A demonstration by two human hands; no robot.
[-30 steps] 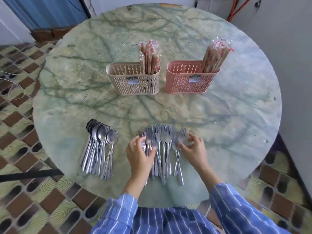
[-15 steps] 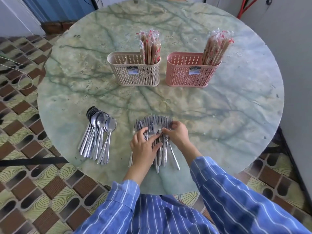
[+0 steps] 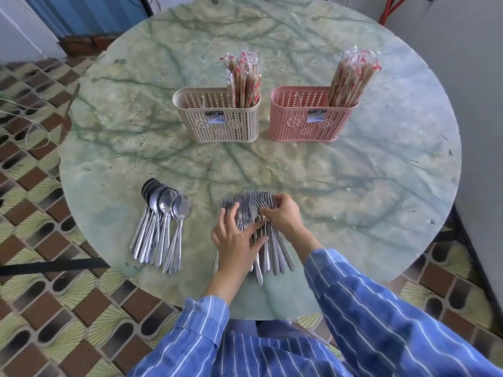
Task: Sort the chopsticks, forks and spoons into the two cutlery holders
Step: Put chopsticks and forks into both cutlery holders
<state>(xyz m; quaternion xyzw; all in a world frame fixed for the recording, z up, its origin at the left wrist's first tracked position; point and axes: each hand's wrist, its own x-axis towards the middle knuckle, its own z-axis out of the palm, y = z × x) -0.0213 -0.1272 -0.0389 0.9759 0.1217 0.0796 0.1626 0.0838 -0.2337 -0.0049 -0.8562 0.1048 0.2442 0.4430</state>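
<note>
Forks (image 3: 246, 200) lie bunched on the table (image 3: 353, 186) near its front edge. The left hand (image 3: 235, 240) grips their middles and the right hand (image 3: 283, 216) pinches the tines. Spoons (image 3: 163, 224) lie nearby to the left.

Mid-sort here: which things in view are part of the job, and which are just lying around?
Part of the job: forks, held by left hand and right hand; spoons; beige holder and pink holder, each with wrapped chopsticks in its right end.
Lying about: red cables by the wall; black bar and thin cord on the floor.
</note>
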